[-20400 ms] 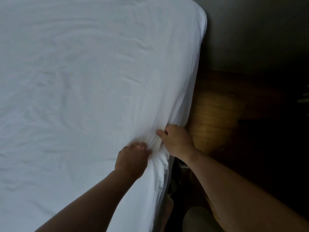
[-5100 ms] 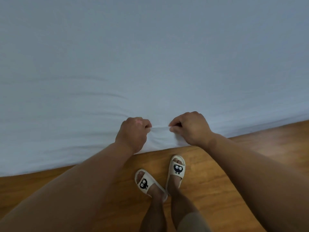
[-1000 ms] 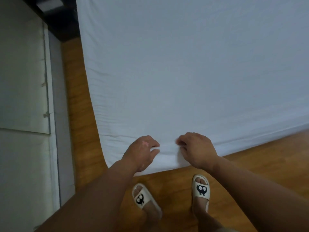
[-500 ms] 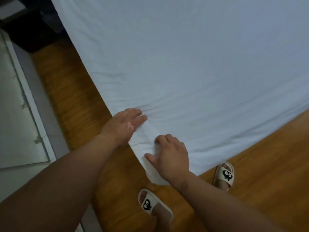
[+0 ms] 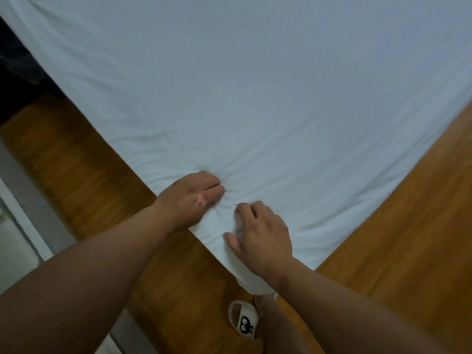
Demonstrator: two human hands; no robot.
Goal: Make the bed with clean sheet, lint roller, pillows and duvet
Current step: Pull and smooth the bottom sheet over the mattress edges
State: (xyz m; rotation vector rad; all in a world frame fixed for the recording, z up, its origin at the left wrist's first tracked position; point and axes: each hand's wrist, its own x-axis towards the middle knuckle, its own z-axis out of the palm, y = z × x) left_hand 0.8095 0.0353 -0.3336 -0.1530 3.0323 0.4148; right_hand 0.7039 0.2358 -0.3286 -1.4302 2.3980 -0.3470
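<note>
Moved from bed's long edge to near corner. Left hand (image 5: 194, 198) bunches the sheet (image 5: 255, 85); right hand (image 5: 263, 238) spread open, pressing it. Corner fitting underway.

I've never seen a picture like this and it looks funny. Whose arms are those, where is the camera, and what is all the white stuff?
The camera sits on a person's head and looks down, so you see their own two arms reaching out. The white stuff is a clean sheet spread over a bed. The person stands at one corner of it. The left hand is bunching up sheet near the edge, with creases spreading from its fingers. The right hand lies spread on the sheet corner, which hangs down toward the wooden floor. At the bottom is one white slipper with a little black cartoon face. No pillows or duvet show.
</note>
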